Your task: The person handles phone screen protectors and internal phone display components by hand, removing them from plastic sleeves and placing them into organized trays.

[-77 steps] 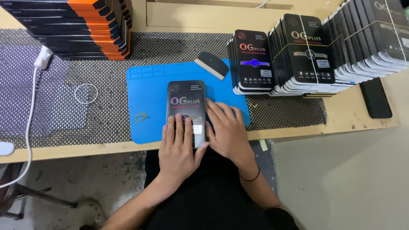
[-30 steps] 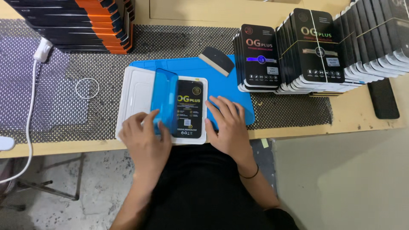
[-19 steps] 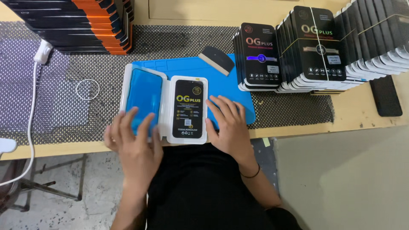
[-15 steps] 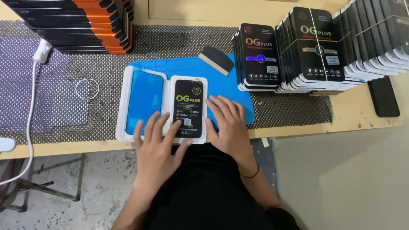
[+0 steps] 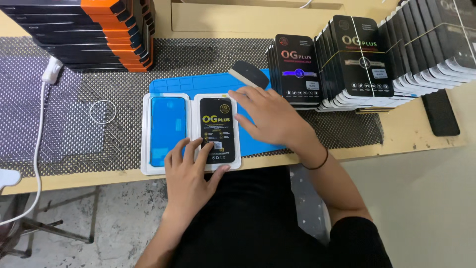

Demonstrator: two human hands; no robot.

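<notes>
Head view: white tray [image 5: 191, 169] lies opened flat on the blue mat [image 5: 198, 83] at the table's near edge, a blue film in its left half, a black printed card [image 5: 216, 130] in its right. Left hand [image 5: 191, 176] rests flat, fingers spread, on the card's lower end, gripping nothing. Right hand [image 5: 267, 116], also open, lies just right of the tray, fingertips toward the black scraper [image 5: 249, 74]. Stacks of black boxes [image 5: 347, 59] crowd the right; orange-edged boxes [image 5: 94, 32] sit far left, beside a white cable [image 5: 37, 144].
</notes>
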